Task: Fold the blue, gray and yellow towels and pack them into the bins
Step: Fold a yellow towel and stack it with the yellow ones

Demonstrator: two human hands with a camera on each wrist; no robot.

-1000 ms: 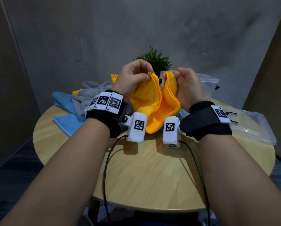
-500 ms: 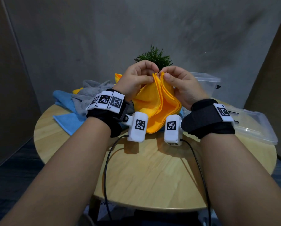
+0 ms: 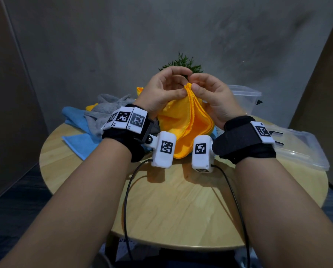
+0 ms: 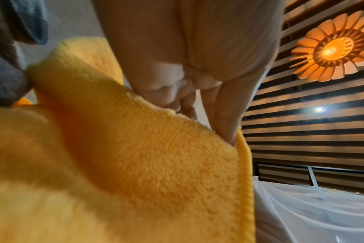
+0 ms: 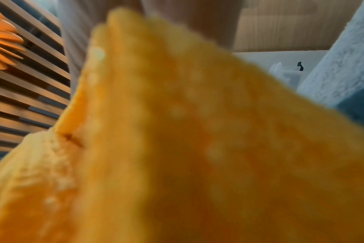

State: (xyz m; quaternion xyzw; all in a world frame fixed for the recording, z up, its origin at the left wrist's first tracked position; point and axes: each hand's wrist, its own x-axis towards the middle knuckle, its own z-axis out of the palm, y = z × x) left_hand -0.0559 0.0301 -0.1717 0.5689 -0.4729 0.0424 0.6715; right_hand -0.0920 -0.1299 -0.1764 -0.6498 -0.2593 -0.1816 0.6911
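In the centre of the head view, the yellow towel [image 3: 188, 120] hung above the round wooden table [image 3: 181, 206], its long axis almost vertical: the gathered corners pointed up and the folded rounded bottom pointed down, between the two white wrist cameras. The left hand [image 3: 163, 89] pinched the top corners from the left side with thumb and curled fingers, and the right hand [image 3: 210, 97] pinched the same corners from the right, so both hands were closed on the cloth and their fingertips almost met above it. Both palms faced each other and the wrists wore black straps with printed markers. The towel was thick and fluffy, with a stitched border along several stacked edges; in the left wrist view the pile filled the lower left, and in the right wrist view it was blurred. At middle left of the head view, the gray towel [image 3: 111, 107] lay crumpled on the blue towel [image 3: 78, 136]. At the right stood a clear plastic bin [image 3: 244, 99], and a flat clear lid [image 3: 300, 147] lay near the table edge
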